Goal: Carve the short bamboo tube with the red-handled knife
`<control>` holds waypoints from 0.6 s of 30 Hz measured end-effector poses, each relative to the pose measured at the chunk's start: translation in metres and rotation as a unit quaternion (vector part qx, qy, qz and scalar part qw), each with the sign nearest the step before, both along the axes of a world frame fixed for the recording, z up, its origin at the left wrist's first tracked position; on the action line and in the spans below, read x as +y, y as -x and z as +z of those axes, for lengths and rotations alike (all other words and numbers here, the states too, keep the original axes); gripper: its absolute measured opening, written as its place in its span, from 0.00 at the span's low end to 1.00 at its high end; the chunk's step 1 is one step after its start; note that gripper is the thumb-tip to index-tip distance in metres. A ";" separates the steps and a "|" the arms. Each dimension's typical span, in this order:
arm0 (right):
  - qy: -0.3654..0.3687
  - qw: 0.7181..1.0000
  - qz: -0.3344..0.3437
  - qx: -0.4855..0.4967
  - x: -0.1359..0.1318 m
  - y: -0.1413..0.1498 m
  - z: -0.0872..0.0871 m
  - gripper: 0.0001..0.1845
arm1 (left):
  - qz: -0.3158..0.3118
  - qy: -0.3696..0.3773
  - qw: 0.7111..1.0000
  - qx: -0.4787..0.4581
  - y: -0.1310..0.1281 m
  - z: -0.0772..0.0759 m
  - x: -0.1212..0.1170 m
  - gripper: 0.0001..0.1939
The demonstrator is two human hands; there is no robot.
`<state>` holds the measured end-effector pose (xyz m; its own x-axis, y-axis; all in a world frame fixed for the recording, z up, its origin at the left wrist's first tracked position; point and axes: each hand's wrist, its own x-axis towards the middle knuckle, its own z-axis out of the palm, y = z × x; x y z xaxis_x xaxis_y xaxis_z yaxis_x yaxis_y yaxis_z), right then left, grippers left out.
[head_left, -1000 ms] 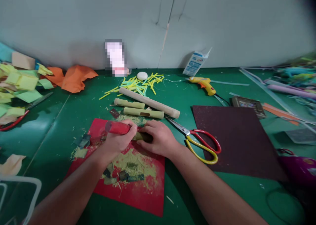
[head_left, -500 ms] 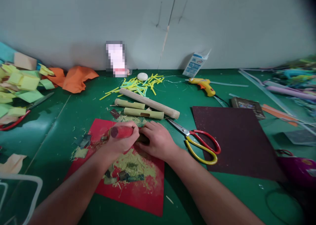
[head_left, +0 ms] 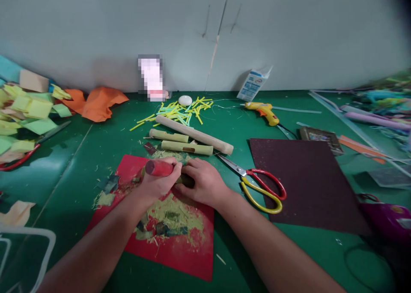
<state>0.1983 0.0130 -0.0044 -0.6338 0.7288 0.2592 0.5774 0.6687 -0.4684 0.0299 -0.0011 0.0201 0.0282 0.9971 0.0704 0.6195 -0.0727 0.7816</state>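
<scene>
My left hand (head_left: 162, 181) is wrapped around the thick red handle (head_left: 159, 168) of a tool whose working end is hidden. Close beside it, my right hand (head_left: 205, 179) grips a short bamboo tube (head_left: 186, 180), mostly covered by the fingers. Both hands are over a red sheet (head_left: 167, 258) strewn with pale green shavings (head_left: 180, 211) and dark bamboo scraps. Just beyond them lie two notched bamboo tubes (head_left: 201, 149) and a longer wooden rod (head_left: 194, 132). Scissors (head_left: 244, 173) with one red and one yellow handle rest right of my right hand.
A dark brown board (head_left: 305, 186) lies at right, with a yellow glue gun (head_left: 265, 112) behind it. Yellow and green strips (head_left: 170, 113) are scattered near the wall. Paper pieces (head_left: 32, 109) are heaped at left, and a white frame (head_left: 48, 241) stands at the lower left.
The red handle has shifted very slightly to the right and up in my left hand. My right hand keeps its hold on the bamboo tube, and the rest stays put.
</scene>
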 end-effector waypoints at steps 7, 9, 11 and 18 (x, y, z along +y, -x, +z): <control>0.081 0.994 0.040 0.054 0.010 -0.005 -0.004 0.15 | 0.015 0.014 0.999 -0.034 -0.001 -0.005 0.003 0.13; 0.095 0.992 0.052 0.065 0.012 -0.005 -0.004 0.16 | 0.035 0.011 0.998 -0.041 -0.003 -0.008 0.003 0.11; 0.099 0.991 0.055 0.071 0.014 -0.005 -0.005 0.16 | 0.042 0.008 0.998 -0.045 -0.005 -0.010 0.003 0.10; 0.105 0.989 0.059 0.087 0.013 -0.005 -0.004 0.14 | 0.015 0.034 0.996 -0.086 -0.001 -0.002 -0.002 0.11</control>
